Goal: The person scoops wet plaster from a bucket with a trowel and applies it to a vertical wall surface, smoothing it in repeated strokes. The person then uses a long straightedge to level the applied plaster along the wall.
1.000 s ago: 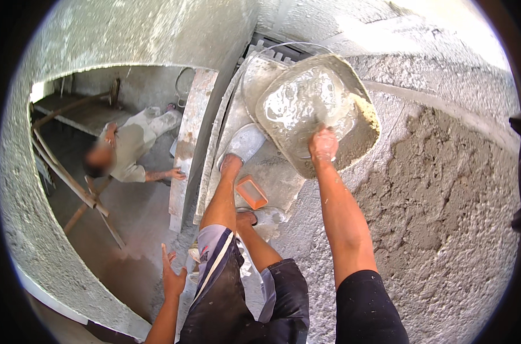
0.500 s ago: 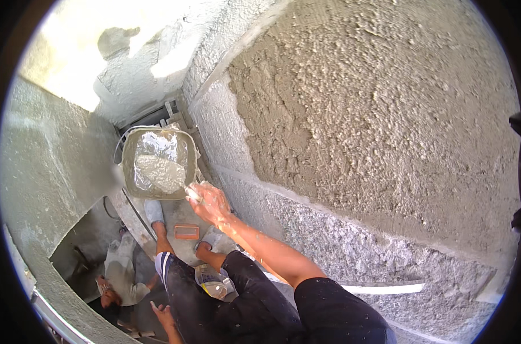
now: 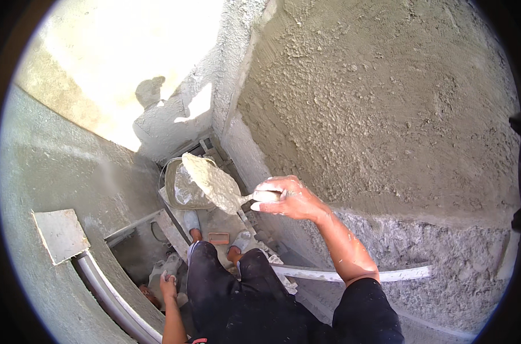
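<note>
Trowel (image 3: 245, 200) at centre of frame, blade angled toward upper left and heaped with mortar (image 3: 211, 180): wet, grey-beige, lumpy, ragged-edged. From my remote station I see the right hand (image 3: 289, 198), smeared with pale paste, clamped on the handle. Left hand (image 3: 168, 285), lower left, is well apart from it, fingers bent; I cannot tell whether it grips anything.

Bucket (image 3: 170, 184), left of centre: rounded-square mouth, crusted wall, glossy wet contents. Mortar overlaps its right rim in my view; I cannot judge the clearance. Below it, a small orange rectangular tray (image 3: 219, 243) lies between two shoes (image 3: 241, 241).

Wall (image 3: 386, 126) at upper right: coarse, pebbly grey-brown coat, with paler rough material along its lower edge. A pale strip (image 3: 352, 276) runs beneath the right forearm. I note open room between blade and wall; the footing, lower centre, is narrow.
</note>
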The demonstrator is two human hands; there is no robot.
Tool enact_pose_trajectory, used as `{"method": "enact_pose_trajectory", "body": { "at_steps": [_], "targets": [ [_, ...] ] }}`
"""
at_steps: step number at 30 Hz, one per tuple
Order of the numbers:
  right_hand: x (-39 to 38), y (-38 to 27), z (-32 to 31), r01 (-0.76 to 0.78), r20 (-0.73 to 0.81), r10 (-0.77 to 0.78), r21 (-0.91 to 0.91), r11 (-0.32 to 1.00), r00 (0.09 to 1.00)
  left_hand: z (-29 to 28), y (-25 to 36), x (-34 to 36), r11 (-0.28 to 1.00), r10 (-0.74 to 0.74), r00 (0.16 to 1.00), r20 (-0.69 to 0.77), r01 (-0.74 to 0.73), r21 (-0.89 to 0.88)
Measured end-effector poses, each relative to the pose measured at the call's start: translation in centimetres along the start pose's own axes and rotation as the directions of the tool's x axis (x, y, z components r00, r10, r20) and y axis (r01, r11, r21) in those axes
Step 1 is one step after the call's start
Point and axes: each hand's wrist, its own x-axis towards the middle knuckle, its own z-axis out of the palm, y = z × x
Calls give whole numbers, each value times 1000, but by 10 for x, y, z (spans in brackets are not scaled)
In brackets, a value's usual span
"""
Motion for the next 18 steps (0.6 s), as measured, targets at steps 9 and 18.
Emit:
{"method": "enact_pose_trajectory", "body": {
  "at_steps": [9, 18],
  "targets": [
    [-44, -120, -206, -480, -940, 163, -2, 877, 301, -18, 26, -8, 983, 19, 995, 100, -37, 181],
    [43, 113, 116, -784, -367, 725, -20, 620, 582, 111, 90, 19, 673, -42, 900, 434, -295, 678]
  ]
}}
